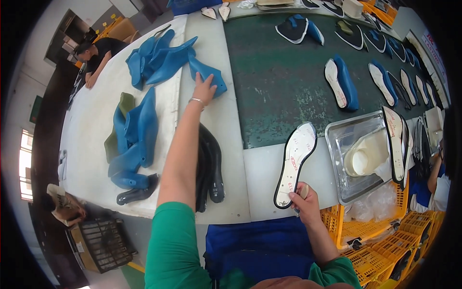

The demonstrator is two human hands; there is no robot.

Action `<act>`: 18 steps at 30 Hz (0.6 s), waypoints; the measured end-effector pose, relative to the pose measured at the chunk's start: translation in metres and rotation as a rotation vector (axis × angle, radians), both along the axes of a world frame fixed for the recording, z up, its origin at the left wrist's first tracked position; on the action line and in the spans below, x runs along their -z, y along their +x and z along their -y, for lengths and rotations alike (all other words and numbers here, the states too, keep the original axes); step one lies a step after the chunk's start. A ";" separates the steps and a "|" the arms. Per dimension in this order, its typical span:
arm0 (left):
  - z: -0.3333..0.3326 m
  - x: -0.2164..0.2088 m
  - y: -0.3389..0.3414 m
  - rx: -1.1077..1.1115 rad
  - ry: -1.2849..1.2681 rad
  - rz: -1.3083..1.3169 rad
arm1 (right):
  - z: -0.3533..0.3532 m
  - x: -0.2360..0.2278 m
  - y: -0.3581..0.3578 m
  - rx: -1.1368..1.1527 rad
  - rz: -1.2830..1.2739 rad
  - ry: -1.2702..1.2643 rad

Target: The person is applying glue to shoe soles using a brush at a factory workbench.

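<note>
My left hand (pixel 205 89) is stretched forward over the near edge of a blue plastic shoe last (pixel 211 73), its fingers spread and touching it. More blue lasts (pixel 163 60) lie piled just to its left. A nearer pile of blue lasts (pixel 142 125) has olive-green ones (pixel 113 143) among it. In my right hand (pixel 308 204) is a white insole (pixel 296 151) with a black rim, pinched near its narrow end, printed face up. A small tool with a wooden-looking handle (pixel 304 191) is also in that hand; its working end is unclear.
Black soles (pixel 209 166) lie beside my left forearm. Lasts with insoles (pixel 344 86) stand in rows on the green belt (pixel 269 91). A metal tray (pixel 339 178) holds a cream container (pixel 361 159). Yellow crates (pixel 375 260) stand at right; a person (pixel 98 55) leans at the table's far left.
</note>
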State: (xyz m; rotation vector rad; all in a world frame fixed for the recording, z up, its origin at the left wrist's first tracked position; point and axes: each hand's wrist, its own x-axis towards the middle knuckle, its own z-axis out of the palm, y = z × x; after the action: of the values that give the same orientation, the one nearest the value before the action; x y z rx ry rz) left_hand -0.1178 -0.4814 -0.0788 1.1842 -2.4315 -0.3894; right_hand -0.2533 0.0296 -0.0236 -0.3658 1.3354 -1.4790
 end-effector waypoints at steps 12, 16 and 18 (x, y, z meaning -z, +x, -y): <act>-0.202 0.017 -0.115 0.046 -0.354 0.425 | -0.027 0.005 -0.031 0.011 0.078 -0.036; -0.232 0.014 -0.134 0.118 0.044 0.250 | -0.041 0.009 -0.035 0.028 0.063 -0.054; -0.234 0.015 -0.135 0.136 -0.005 0.254 | -0.041 0.007 -0.037 0.027 0.063 -0.058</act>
State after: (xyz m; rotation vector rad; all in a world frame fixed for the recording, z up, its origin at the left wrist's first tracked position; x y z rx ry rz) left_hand -0.2523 -0.2475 -0.0934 1.1288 -2.7395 -0.2875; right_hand -0.2904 0.0704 -0.0309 -0.3370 1.2540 -1.5415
